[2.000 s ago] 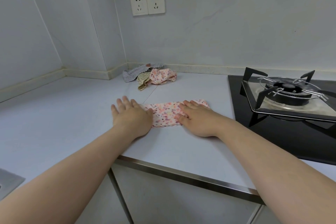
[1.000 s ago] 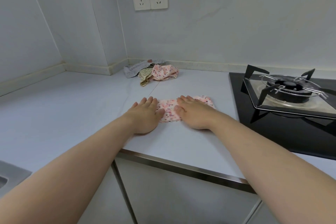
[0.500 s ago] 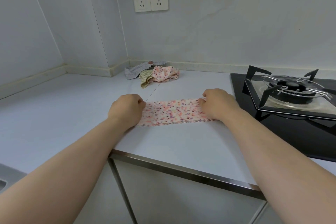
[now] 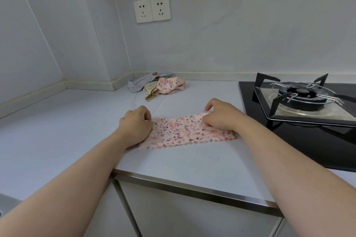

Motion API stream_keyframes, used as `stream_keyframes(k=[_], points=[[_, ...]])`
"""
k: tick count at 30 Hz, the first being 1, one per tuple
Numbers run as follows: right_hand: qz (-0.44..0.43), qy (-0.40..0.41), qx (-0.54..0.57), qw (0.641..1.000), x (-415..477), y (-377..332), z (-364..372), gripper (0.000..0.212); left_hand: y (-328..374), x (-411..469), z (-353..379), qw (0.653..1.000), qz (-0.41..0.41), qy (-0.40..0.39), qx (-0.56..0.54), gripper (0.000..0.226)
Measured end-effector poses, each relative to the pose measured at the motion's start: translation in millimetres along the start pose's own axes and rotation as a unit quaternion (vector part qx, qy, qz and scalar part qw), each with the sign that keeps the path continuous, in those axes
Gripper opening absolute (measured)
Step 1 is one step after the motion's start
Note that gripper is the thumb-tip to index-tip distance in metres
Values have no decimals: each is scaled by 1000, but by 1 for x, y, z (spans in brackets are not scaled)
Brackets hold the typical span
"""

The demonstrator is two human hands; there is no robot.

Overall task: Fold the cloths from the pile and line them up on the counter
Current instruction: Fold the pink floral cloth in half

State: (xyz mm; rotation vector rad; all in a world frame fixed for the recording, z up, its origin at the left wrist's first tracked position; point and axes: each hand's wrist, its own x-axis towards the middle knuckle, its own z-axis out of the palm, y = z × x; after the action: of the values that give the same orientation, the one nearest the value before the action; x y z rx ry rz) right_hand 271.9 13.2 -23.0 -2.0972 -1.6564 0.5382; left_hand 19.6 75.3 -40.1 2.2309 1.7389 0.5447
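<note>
White desk [image 4: 57,131] runs along a pale wall, with a gas stove [image 4: 304,100] at the right. Near its front edge lies a speckled pink cloth [image 4: 185,132], folded into a strip. The left hand [image 4: 135,124] pinches its left end, the right hand [image 4: 221,115] its right end. A pile of cloths [image 4: 157,85] sits in the back corner.

Soft, even, cool-toned light fills the scene, leaving only faint shadows on the matte white counter [image 4: 57,131] under the left hand [image 4: 134,125], the right hand [image 4: 221,115] and the folded pink speckled cloth [image 4: 188,132]. The glossy black glass hob [image 4: 308,140] mirrors its black pan support [image 4: 277,100]. Wide-angle distortion bows the wall seams [image 4: 96,31] and stretches the forearms [image 4: 86,169] at the lower corners, where detail softens.
</note>
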Motion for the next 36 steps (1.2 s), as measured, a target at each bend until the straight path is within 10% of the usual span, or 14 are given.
stream_keyframes(k=[5, 11, 21, 36], points=[[4, 65, 37, 997, 4, 3, 1, 46, 0, -2, -2, 999, -10, -18, -28, 18], [-31, 75, 68, 994, 9, 8, 1, 13, -1, -2, -1, 995, -10, 11, -97, 15], [-15, 73, 150, 986, 13, 15, -7, 19, -8, 3, -4, 884, -107, 80, -448, 27], [-121, -31, 123, 985, -14, -3, -44, 36, 22, -4, -24, 949, -68, 135, -278, 37]])
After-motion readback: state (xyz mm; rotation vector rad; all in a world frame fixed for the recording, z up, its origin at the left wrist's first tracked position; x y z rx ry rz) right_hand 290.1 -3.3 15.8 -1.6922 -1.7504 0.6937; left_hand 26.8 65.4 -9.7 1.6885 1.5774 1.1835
